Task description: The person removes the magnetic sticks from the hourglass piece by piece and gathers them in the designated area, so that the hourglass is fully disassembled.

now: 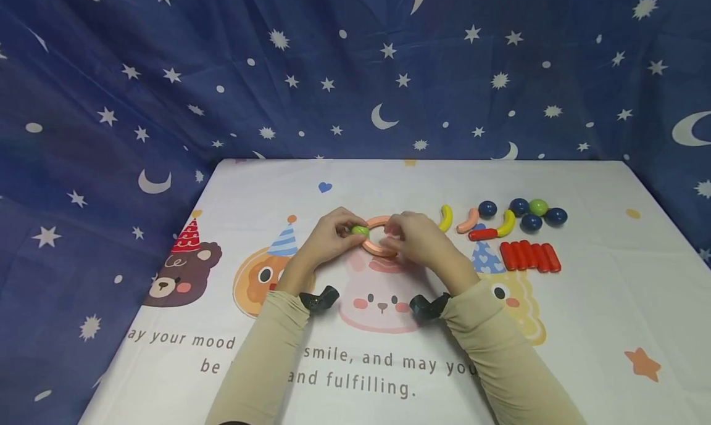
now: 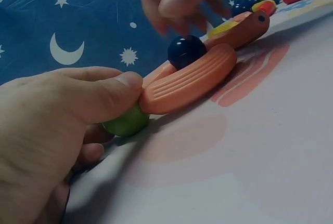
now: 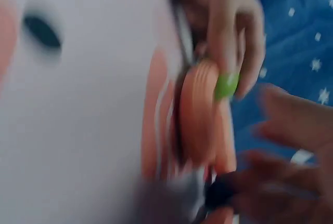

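Several orange curved rods (image 2: 190, 81) lie on the table as a ring (image 1: 379, 219). My left hand (image 1: 333, 237) pinches a green ball (image 2: 127, 120) between thumb and fingers at the ring's left side. The ball touches the end of the nearest curved rod. At the ring's right side, my right hand (image 1: 416, 240) hovers with loosely bent fingers, blurred in the right wrist view. Just below its fingertips in the left wrist view is a dark blue ball (image 2: 186, 52) among the curved rods. No thing shows between the right fingers.
To the right lie yellow curved rods (image 1: 446, 218), a pink curved rod (image 1: 468, 221) and a red rod (image 1: 483, 234). Beyond them are several dark blue balls (image 1: 531, 222) and a green ball (image 1: 538, 207). A row of red rods (image 1: 530, 256) lies nearer. A starry blue cloth (image 1: 355, 73) hangs behind.
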